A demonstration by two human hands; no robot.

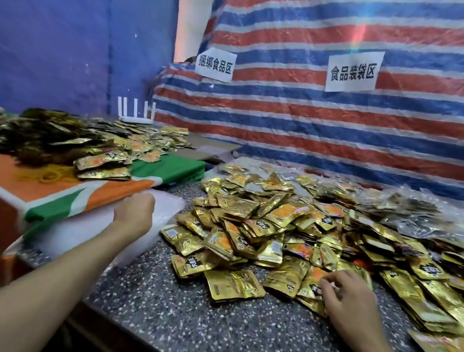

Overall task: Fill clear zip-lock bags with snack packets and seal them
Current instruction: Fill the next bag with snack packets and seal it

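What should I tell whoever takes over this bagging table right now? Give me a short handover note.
Left hand: grips the top of the stack of clear bags at the left of the speckled counter; no bag is pulled free yet.
Right hand: fingers curled on gold snack packets at the near edge of the loose pile.
Done: filled clear bags lie heaped at the back right; whether they are sealed cannot be told.
Left: take a bag, open it, load packets, seal it. A large pile of packets remains.
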